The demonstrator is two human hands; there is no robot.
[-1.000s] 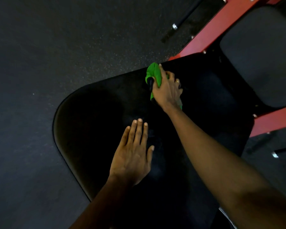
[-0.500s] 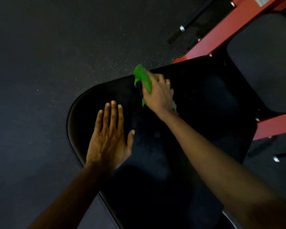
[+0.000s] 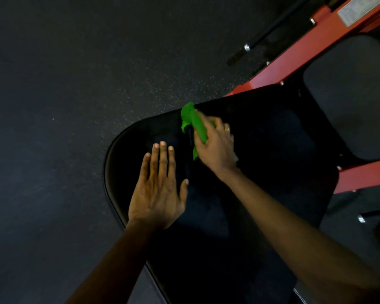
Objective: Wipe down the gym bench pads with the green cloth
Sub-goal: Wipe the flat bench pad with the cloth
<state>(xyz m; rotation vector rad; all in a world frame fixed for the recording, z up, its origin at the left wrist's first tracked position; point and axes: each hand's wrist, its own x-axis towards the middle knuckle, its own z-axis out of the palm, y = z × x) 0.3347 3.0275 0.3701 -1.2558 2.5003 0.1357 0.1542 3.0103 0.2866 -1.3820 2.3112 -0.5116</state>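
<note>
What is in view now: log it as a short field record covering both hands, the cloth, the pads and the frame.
black pad: dark, with a rounded corner at the left
second pad: grey, apart to the right, no hand on it
left hand: flat on the black pad, fingers straight, holding nothing
right hand: grips the green cloth against the black pad near its far edge
green cloth: bunched, partly hidden under the right hand
red frame: runs beside both pads
floor: dark, speckled
</note>
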